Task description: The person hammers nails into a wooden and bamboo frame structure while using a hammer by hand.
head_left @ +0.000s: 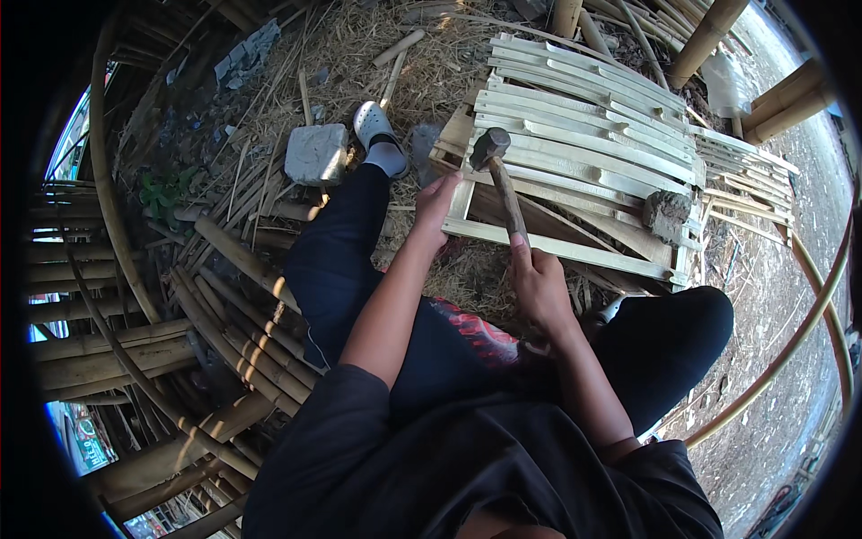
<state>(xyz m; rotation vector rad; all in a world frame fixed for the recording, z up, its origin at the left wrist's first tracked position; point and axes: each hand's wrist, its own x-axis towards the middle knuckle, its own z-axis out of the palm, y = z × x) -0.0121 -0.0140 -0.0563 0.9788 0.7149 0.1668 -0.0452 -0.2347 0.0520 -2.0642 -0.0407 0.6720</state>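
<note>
My right hand (539,286) is wrapped round the wooden handle of a hammer (509,198). Its dark metal head is raised over the near left part of a slatted bamboo panel (575,166). Just below the head, my left hand (435,211) is closed at the panel's left side strip, fingertips pressed together; whatever they pinch is too small to make out. Pale split slats lie across the panel in rows, with gaps between them. A rough stone block (667,213) rests on its right end. Wooden boards (512,216) show underneath.
A pale concrete block (316,154) sits beside my outstretched left foot in a grey clog (371,123). Bamboo poles (238,337) are piled on the left. Another slatted bamboo piece (745,175) lies past the panel's right end. Upright bamboo posts (709,40) stand at the far right; straw litters the ground.
</note>
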